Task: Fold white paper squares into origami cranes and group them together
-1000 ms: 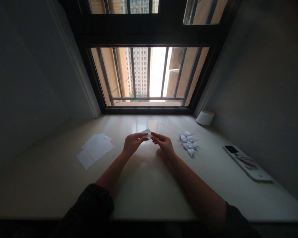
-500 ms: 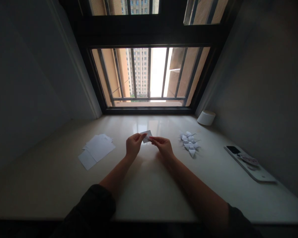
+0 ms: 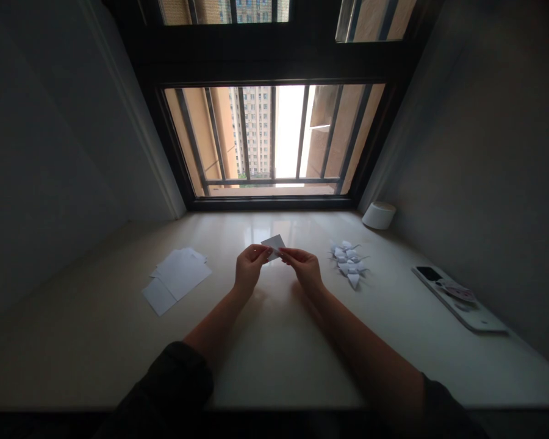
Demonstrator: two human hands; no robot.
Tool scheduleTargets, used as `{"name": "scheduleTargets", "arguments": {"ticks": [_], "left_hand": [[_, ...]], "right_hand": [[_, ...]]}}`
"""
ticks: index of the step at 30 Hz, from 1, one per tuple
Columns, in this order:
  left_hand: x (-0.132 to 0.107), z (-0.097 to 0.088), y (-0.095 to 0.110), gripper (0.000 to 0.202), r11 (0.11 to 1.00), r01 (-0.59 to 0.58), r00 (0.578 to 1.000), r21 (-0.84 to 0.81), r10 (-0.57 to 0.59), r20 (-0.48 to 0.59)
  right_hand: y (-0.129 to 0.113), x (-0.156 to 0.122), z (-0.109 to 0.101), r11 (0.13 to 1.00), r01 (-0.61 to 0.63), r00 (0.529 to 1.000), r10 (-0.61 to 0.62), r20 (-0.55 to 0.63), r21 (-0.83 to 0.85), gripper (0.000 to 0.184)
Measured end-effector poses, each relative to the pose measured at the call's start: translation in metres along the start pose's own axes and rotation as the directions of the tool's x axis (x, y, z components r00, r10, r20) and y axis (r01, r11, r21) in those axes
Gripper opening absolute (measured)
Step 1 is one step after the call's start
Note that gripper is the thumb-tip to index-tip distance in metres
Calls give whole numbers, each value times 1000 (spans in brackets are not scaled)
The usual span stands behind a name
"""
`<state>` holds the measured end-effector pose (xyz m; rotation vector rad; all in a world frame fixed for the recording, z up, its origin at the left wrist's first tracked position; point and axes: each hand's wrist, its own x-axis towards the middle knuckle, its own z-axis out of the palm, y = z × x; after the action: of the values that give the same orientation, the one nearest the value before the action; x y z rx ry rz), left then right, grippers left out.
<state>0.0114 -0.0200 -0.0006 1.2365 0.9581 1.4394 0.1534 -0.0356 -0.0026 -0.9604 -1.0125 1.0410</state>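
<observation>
Both forearms reach forward over the pale glossy desk (image 3: 274,341), wrists raised. The left hand (image 3: 249,268) and right hand (image 3: 307,267) meet above it, fingers pinched on a small folded white paper piece (image 3: 273,245), left of the pile of folded white paper shapes (image 3: 349,265).

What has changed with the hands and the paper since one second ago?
The left hand moved slightly toward the right hand. Both still pinch the paper, which has turned so that one corner now points up. The sheets and the folded pieces lie as before.
</observation>
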Motion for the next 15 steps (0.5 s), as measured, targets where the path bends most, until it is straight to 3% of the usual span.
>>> {"name": "scheduleTargets", "arguments": {"ticks": [7, 15], "left_hand": [[-3, 5, -1, 27, 984, 73, 997, -165, -78, -28], [-6, 9, 1, 26, 979, 39, 998, -201, -49, -44]], "right_hand": [[5, 3, 0, 999, 3, 1000, -3, -2, 47, 30], [8, 5, -1, 992, -27, 999, 31, -29, 119, 26]]}}
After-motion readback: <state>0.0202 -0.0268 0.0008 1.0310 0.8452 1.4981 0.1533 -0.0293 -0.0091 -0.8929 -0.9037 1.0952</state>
